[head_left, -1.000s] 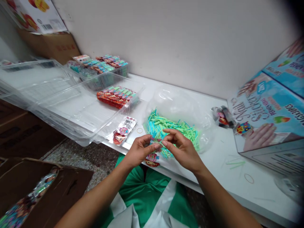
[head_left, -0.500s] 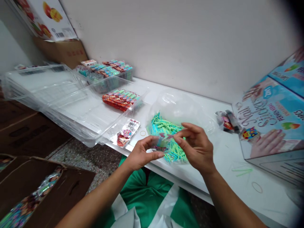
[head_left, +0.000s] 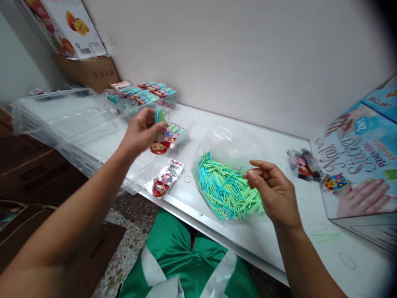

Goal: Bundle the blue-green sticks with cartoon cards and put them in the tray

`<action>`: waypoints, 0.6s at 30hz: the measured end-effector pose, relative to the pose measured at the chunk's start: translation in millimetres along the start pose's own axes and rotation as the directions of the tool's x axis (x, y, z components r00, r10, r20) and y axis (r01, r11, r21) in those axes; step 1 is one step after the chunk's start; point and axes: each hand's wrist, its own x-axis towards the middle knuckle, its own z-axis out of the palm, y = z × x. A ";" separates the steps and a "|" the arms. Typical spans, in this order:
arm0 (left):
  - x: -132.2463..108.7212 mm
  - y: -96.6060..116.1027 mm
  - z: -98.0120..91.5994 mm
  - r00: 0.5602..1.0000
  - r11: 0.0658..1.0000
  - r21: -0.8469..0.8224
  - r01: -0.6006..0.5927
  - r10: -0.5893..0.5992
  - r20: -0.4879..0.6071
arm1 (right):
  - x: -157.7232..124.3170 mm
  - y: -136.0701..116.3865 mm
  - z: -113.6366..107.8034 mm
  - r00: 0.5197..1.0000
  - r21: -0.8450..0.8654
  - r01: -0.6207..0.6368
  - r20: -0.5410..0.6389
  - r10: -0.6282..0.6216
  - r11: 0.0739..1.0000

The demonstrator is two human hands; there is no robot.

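My left hand [head_left: 141, 130] is closed on a small clear packet [head_left: 160, 116] with green and blue sticks showing in it. It is held over a stack of red printed packets [head_left: 170, 135] inside a clear plastic tray [head_left: 72, 134]. My right hand [head_left: 274, 192] hovers at the right side of a clear bag [head_left: 229, 136], thumb and fingertips drawn together. Whatever may be between those fingertips is too small to make out. Loose green and blue plastic sticks [head_left: 228, 188] fill the bag's open front.
Printed packets [head_left: 167, 178] lie by the table's front edge, beside a rubber band [head_left: 187, 179]. Another tray of packets [head_left: 149, 93] stands at the back. A printed carton [head_left: 362, 161] stands at right, near a black-and-clear bundle [head_left: 302, 163]. Brown cartons [head_left: 102, 244] sit below left.
My left hand has moved left and away from me, carrying the packet to the tray. My right hand has let go of the packet and shifted slightly right.
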 end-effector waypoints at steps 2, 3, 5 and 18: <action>45.6 -16.2 -9.1 0.999 0.987 0.161 0.023 -0.017 -0.034 | -0.6 9.3 -10.2 0.998 -0.014 -0.047 -0.030 0.046 0.999; 64.7 -25.7 -10.2 0.998 0.973 0.224 0.052 -0.043 -0.042 | -1.4 12.5 -15.0 0.997 -0.027 -0.069 -0.037 0.068 0.997; 93.8 -46.1 -6.9 0.992 0.937 0.326 0.123 -0.111 -0.057 | -3.3 15.9 -23.4 0.994 -0.067 -0.101 -0.044 0.098 0.993; 50.6 -30.6 1.3 0.991 0.914 0.405 -0.016 -0.040 0.128 | -0.3 24.7 -14.0 0.974 -0.224 -0.174 0.105 0.202 0.959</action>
